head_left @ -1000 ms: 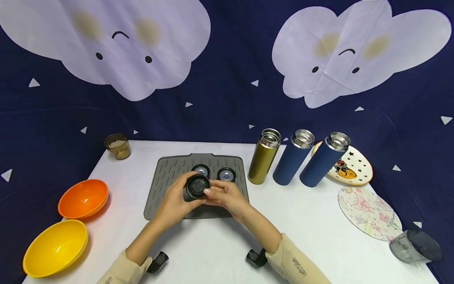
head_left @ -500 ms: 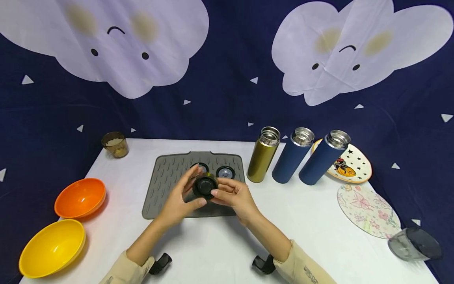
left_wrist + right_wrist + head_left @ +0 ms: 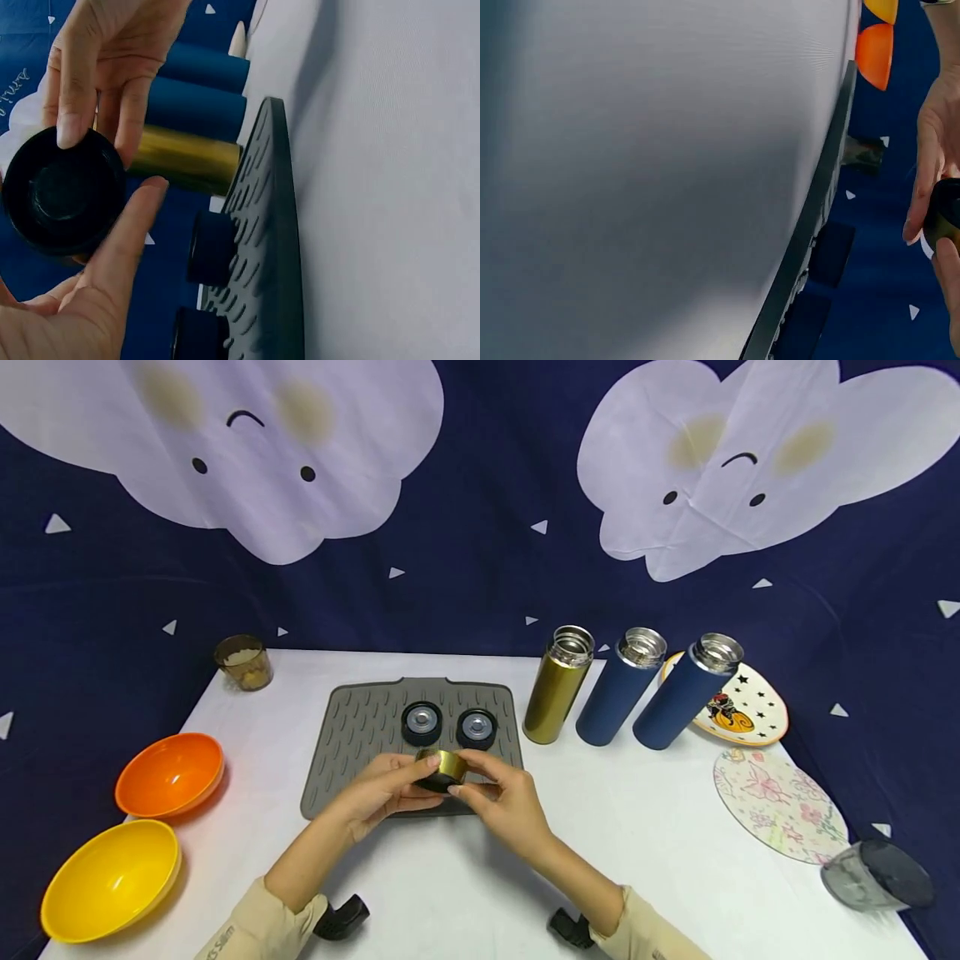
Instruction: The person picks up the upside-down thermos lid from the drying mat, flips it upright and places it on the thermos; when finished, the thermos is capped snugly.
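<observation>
Both hands hold a gold-and-black bottle lid [image 3: 450,763] above the near part of a grey ridged mat [image 3: 352,739]. My left hand [image 3: 381,793] grips its left side, thumb on the gold band and fingers below. From the right, thumb and index finger of my right hand [image 3: 508,802] pinch it. The left wrist view shows the lid's black hollow underside [image 3: 64,191]. Two more lids, a left one [image 3: 422,723] and a right one [image 3: 477,729], lie on the mat just beyond the hands.
An open gold bottle [image 3: 557,689] and two open blue ones, one in the middle [image 3: 618,693] and one at right [image 3: 684,697], stand beside the mat. A patterned plate [image 3: 750,702], round floral mat [image 3: 780,810] and grey cup [image 3: 862,881] lie rightward. Left are orange [image 3: 171,775] and yellow [image 3: 112,881] bowls and a brown glass [image 3: 246,664].
The lid has turned from its black underside facing up to its gold band showing. The left hand loosened, then gripped it again, thumb now on top. Both hands sit slightly lower.
</observation>
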Demonstrator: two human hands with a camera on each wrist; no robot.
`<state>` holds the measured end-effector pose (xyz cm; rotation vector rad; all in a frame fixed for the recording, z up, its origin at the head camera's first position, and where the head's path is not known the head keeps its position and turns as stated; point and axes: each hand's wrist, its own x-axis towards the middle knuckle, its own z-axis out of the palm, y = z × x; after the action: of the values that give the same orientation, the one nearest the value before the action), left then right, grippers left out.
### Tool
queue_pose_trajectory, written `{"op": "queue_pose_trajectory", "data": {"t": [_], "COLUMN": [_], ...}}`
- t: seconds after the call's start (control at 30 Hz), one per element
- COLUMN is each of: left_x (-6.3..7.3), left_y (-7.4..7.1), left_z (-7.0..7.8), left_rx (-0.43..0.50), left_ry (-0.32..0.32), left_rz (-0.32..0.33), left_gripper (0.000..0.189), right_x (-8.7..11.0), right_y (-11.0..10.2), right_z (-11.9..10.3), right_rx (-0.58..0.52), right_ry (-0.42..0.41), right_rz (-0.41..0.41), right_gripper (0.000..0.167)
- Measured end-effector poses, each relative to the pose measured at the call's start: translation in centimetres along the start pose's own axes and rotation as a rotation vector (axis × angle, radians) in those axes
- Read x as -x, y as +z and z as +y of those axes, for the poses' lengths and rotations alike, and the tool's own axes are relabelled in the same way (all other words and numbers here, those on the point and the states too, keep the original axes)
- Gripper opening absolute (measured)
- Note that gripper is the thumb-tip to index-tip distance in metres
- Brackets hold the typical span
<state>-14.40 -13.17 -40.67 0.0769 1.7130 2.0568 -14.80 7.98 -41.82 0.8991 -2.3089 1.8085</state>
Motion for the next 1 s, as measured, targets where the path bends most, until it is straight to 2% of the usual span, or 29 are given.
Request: {"op": "queue_pose_trajectory", "data": {"t": [0.2,0.3,0.4,0.77,1.0], "left_x": [0.4,0.6,0.7,1.2,1.4], "left_y": [0.0,0.1,0.3,1.3,1.6], "left_z": [-0.2,-0.2,-0.2,-0.2,-0.7], "left_rx": [-0.015,-0.058,-0.092,-0.142,-0.245], "left_ry": [0.036,0.08,0.134,0.328,0.416], "left_rz": [-0.018,-0.02,-0.025,-0.053,0.023], "left_gripper": [0.057,0.062,0.068,0.081,0.08], "right_x": [0.4,0.3,0.2,-0.1,0.0], "right_y": [-0.1,-0.4,-0.6,-1.2,-1.6], "right_z": [0.4,0.5,0.4,0.5,0.5], "right_rx": [0.124,0.196,0.263,0.367,0.479], "right_ry": [-0.236,-0.374,-0.468,-0.652,-0.712], "right_rz": [-0.037,-0.04,-0.031,-0.039,-0.064], "right_gripper": [0.044,0.047,0.048,0.048,0.047]}}
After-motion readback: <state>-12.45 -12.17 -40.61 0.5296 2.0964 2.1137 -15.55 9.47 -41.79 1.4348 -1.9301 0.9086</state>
